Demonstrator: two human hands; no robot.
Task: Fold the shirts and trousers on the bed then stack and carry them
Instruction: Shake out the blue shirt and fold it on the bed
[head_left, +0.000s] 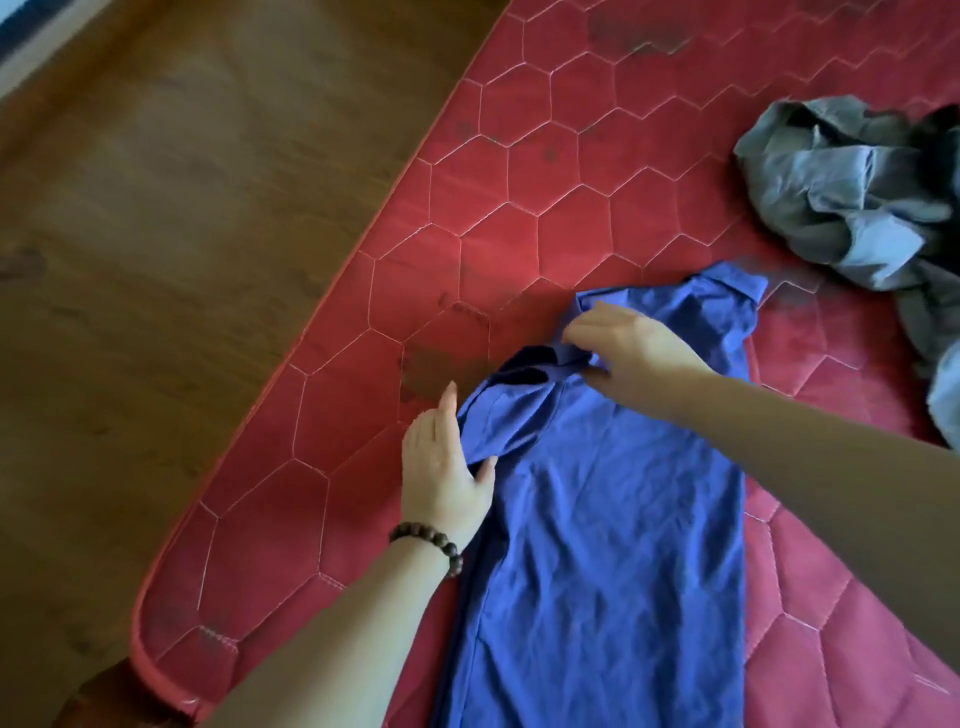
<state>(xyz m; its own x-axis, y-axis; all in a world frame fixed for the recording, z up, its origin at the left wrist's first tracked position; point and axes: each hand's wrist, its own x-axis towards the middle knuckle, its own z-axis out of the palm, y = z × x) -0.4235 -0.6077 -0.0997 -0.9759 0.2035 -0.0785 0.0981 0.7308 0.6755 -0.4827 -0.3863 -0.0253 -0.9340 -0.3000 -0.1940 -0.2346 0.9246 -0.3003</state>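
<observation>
Blue shirt (613, 519) flat on red mattress (467, 234), left hand (447, 467) gripping its edge under the thumb, right hand (623, 343) pinching bunched fabric at fingertips. Grey clothes (841, 192) well beyond.

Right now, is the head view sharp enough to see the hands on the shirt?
Head view: soft overall, wide-angle bending the mattress edge; both the left hand and right hand read clearly on the blue shirt; no glare.
</observation>
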